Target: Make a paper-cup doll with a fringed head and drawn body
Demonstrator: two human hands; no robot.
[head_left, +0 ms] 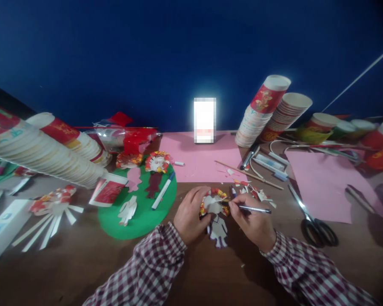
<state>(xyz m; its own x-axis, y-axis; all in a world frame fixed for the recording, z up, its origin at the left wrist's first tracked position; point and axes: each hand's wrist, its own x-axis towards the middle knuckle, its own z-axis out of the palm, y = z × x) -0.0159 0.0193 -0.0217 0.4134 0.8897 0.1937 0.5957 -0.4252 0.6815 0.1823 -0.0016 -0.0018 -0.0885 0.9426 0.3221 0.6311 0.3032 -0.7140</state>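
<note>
A cut-out paper doll (218, 231) with a red and yellow patterned ring around its head lies on the brown table, its white body edged in dark purple. My left hand (191, 212) grips the doll's left side, thumb on the near edge and fingers on the ring. My right hand (253, 221) is closed around a slim marker (255, 209), its tip at the right side of the doll's head. Just behind that hand lies a purple-tipped marker (233, 192). The marker's exact point of contact is hard to make out.
Left is a green paper circle (115, 227) bearing small cut-outs and a blue-capped marker (163, 191). Leaning paper cup stacks (60, 157) stand left, others (258, 112) back right. Black-handled scissors (319, 231), paper scraps (258, 193) and pink sheets (201, 165) lie around; a lit phone (204, 121) stands behind.
</note>
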